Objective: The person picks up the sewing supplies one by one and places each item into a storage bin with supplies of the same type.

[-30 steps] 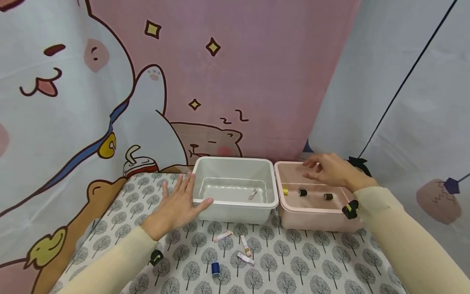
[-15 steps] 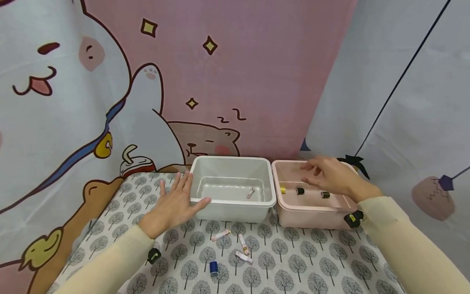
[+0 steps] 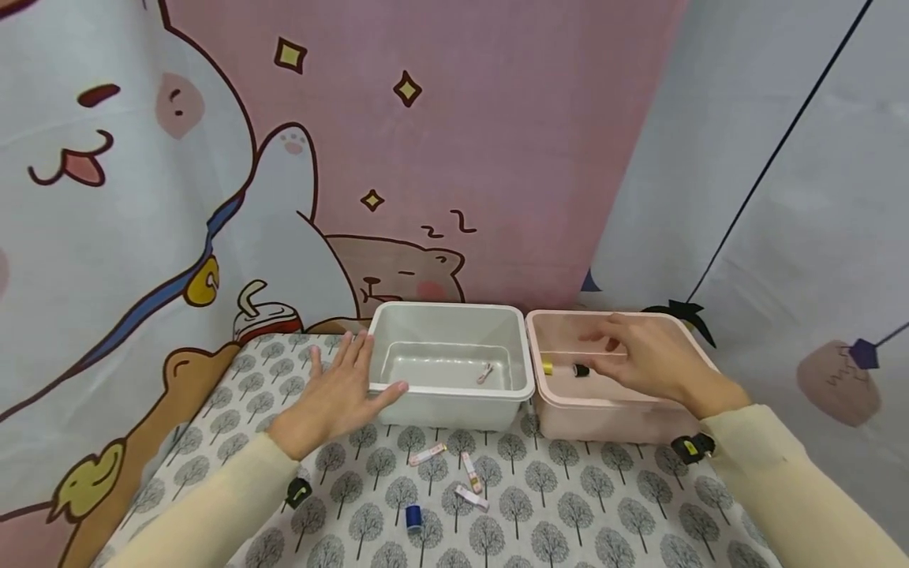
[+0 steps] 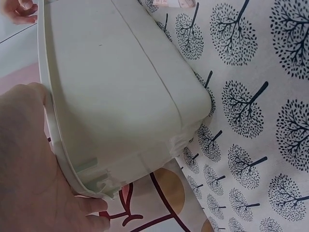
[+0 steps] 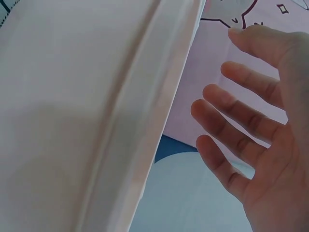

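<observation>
Centre-left, splayed left hand [image 3: 328,404] touches white plastic bin [image 3: 447,408]; centre-right, loosely spread right hand [image 3: 653,359] hovers over pink bin [image 3: 604,420]

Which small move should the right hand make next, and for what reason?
It should probably move the right hand toward the blue thread spool on the tree-print tablecloth. The hand holds nothing above the pink bin, where a yellow spool and a black spool lie, so the blue one may belong there too.

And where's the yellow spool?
Head view, right of centre: the yellow spool lies in the pink bin at its left end, left of the black spool.
</observation>
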Motion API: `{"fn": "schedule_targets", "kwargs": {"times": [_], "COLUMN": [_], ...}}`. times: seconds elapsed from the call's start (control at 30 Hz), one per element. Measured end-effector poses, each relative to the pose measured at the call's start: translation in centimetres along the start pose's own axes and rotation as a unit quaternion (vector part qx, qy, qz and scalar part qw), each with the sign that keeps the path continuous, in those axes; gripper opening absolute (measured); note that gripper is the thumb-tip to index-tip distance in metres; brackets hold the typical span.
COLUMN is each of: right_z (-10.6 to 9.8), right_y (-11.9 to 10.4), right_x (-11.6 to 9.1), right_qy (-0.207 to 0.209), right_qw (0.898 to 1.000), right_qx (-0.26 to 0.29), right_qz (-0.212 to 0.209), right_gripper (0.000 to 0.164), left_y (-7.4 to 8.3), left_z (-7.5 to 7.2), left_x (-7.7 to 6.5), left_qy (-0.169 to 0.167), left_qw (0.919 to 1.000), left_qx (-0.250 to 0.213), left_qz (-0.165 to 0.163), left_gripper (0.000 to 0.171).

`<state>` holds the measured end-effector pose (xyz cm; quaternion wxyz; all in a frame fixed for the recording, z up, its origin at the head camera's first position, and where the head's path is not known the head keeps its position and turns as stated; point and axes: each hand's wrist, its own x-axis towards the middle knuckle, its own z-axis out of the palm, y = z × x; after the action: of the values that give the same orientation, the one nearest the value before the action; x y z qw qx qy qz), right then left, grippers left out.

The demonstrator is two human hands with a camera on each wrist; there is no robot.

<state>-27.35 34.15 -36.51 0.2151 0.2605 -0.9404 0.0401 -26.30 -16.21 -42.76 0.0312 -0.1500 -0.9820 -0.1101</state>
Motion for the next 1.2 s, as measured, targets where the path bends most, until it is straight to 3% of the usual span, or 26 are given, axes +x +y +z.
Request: {"fn": "schedule_targets", "kwargs": {"times": [0.17,0.27,0.47,0.63,0.83,0.93,1.2], "right_z": [0.2,0.5,1.2,1.4,1.2,1.2,1.3], "right_y": [-0.6,-1.3,-3.1,-4.4,-6.1,-6.8,-8.6], "right_x": [-0.4,-0.9,-2.3,-2.6,-2.7,-2.6,-3.2], "right_qy": [0.056,0.062,0.018,0.015,0.067,0.088,0.057], "right_qw": [0.996,0.995,0.996,0.995,0.993,0.988,0.985], "right_qx": [-0.026,-0.012,0.077,0.090,0.059,0.076,0.122], "right_qz": [-0.060,-0.081,-0.051,-0.039,-0.075,-0.106,-0.108], "right_gripper": [0.027,0.026,0.027,0.027,0.033,0.035,0.042], "left_y": [0.0,0.1,0.3,0.2,0.1,0.1,0.1], "left_z": [0.1,0.1,0.0,-0.1,-0.2,-0.3,-0.1], "left_x": [0.1,0.1,-0.1,-0.2,0.1,0.1,0.0], "left_qy": [0.000,0.003,-0.004,-0.004,-0.005,-0.006,-0.007], "left_qw": [1.0000,1.0000,0.9999,0.9999,0.9998,0.9998,0.9997], "left_qx": [-0.001,-0.001,-0.011,-0.015,-0.019,-0.019,-0.022], "left_qz": [-0.003,-0.001,-0.001,-0.005,-0.006,-0.006,-0.007], "left_gripper": [0.125,0.124,0.123,0.123,0.124,0.124,0.125]}}
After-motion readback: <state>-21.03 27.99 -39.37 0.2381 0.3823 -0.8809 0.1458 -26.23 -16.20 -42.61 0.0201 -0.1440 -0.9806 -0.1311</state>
